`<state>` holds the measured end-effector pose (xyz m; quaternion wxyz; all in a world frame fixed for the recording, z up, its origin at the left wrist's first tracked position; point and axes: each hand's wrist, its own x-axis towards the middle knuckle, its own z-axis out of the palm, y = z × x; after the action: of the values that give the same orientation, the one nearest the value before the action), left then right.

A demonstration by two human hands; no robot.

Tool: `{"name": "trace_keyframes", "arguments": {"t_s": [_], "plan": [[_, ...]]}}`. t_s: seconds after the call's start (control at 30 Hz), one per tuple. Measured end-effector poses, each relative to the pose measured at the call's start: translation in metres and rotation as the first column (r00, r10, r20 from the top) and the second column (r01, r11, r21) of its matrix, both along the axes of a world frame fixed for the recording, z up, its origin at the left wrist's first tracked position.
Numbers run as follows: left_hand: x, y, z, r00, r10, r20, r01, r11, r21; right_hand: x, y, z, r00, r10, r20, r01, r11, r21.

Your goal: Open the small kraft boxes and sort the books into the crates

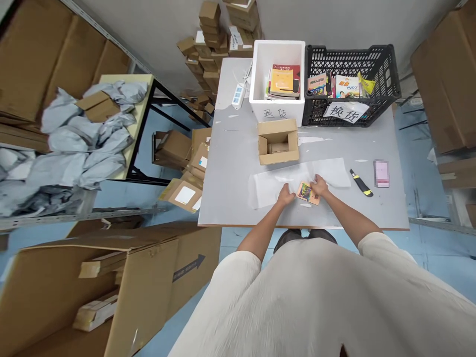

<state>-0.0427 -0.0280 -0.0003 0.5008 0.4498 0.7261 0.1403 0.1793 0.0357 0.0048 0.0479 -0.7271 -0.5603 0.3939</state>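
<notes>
"One small book [308,193]; where?"

"On the counter [230,163], by the white sheet [269,186]; right hand [320,187] pinching its corner; left hand [285,195] narrow at its edge, grip unclear."

"Handling?"

"Probably light, fairly stiff, slick-covered; best held by opposite edges."

The small booklet [308,193], orange with a darker multicoloured picture, lies slightly turned at the near edge of the sheet [271,186]. The sheet, white, thin and creased, is spread lengthwise across the table [232,168].
</notes>
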Motion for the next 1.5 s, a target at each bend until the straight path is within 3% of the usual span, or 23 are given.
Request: {"name": "trace_keyframes", "arguments": {"t_s": [0.17,0.43,0.6,0.73,0.83,0.93,1.0,1.1,1.2,1.27,1.3,1.33,1.43,1.5], "plan": [[0.018,0.013,0.001,0.948,0.216,0.233,-0.181,0.97,-0.164,-0.031,0.006,-0.002,0.999,-0.013,-0.03,0.012,0.999,-0.032],[0.028,0.023,0.012,0.904,0.247,0.35,-0.22,0.969,-0.114,-0.054,0.007,0.006,0.989,0.11,-0.102,-0.113,0.993,-0.02],[0.021,0.03,0.03,0.898,0.198,0.392,-0.208,0.978,-0.02,-0.057,0.007,0.027,0.952,0.208,-0.225,-0.193,0.977,0.086],[0.018,0.034,0.046,0.862,0.262,0.434,-0.279,0.96,-0.026,-0.053,0.006,0.044,0.906,0.179,-0.384,-0.134,0.981,0.141],[0.022,0.036,0.06,0.816,0.288,0.5,-0.332,0.943,-0.001,-0.048,0.006,0.054,0.913,0.178,-0.368,-0.107,0.973,0.206],[0.026,0.031,0.077,0.825,0.248,0.508,-0.327,0.942,0.071,-0.043,0.01,0.062,0.936,0.259,-0.237,-0.18,0.933,0.311],[0.024,0.022,0.091,0.883,0.208,0.42,-0.297,0.942,0.159,-0.039,0.015,0.071,0.943,0.319,-0.098,-0.264,0.893,0.364],[0.016,0.01,0.118,0.98,0.18,0.081,-0.197,0.887,0.418,-0.034,0.02,0.088,0.911,0.392,0.131,-0.411,0.823,0.393],[0.009,0.011,0.15,0.965,-0.086,-0.248,0.223,0.765,0.605,-0.032,0.021,0.109,0.81,0.498,0.308,-0.584,0.726,0.362],[0.008,0.023,0.169,0.883,-0.277,-0.379,0.462,0.651,0.601,-0.034,0.019,0.123,0.741,0.559,0.372,-0.669,0.661,0.339],[0.008,0.031,0.176,0.845,-0.323,-0.427,0.529,0.627,0.572,-0.035,0.018,0.129,0.718,0.577,0.389,-0.694,0.633,0.343],[0.007,0.039,0.183,0.816,-0.349,-0.461,0.568,0.635,0.523,-0.035,0.017,0.134,0.704,0.589,0.398,-0.71,0.608,0.356],[0.003,0.058,0.194,0.772,-0.398,-0.495,0.593,0.731,0.337,-0.035,0.016,0.146,0.699,0.607,0.379,-0.713,0.549,0.437],[-0.001,0.063,0.197,0.767,-0.43,-0.477,0.598,0.748,0.288,-0.033,0.016,0.152,0.714,0.617,0.329,-0.686,0.525,0.504]]}}
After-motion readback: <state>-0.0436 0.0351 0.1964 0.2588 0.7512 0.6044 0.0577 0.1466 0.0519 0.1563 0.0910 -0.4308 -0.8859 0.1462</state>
